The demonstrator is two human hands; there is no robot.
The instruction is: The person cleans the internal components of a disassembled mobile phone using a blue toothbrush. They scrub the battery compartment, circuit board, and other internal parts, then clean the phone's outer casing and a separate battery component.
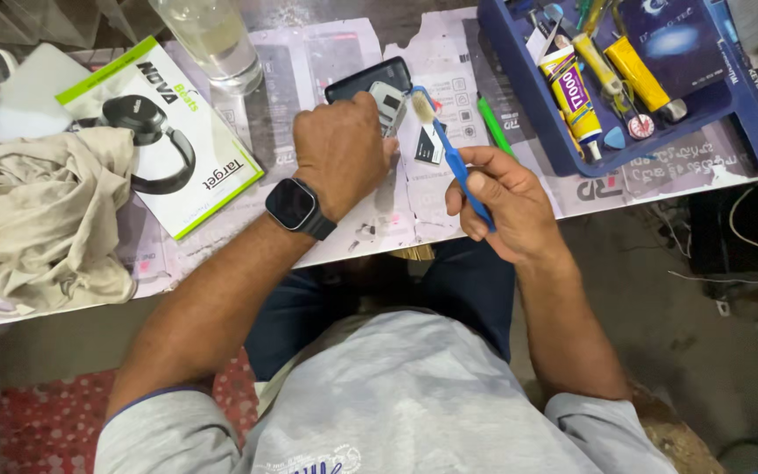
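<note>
At the far left of the frame I see a crumpled beige cloth (41, 219) heaped on the surface (344, 246), which is covered with printed paper sheets. Just right of it lies a white and green box (188, 149) with black headphones (146, 132) resting on top. Above, at the upper edge, a clear drinking glass (208, 39) stands, its top cut off by the frame.

My left hand (339, 154), with a dark smartwatch (296, 206) at the wrist, is closed in a fist around a small grey part (388, 104) pressed against a dark phone (368, 79) in the upper middle; the fist hides most of both, so I cannot make out the part's shape. Just right, my right hand (506, 206) grips the handle of a blue toothbrush (449, 149), its bristles up against the grey part.

A green pen (493, 127) lies between the brush and a blue tray (572, 145) in the upper right, which is crowded with yellow glue tubes (576, 96) and small tools that are hard to tell apart.

Below the surface I see dark trousers, a grey shirt, a red patterned floor at lower left and bare grey floor with cables at the right.
</note>
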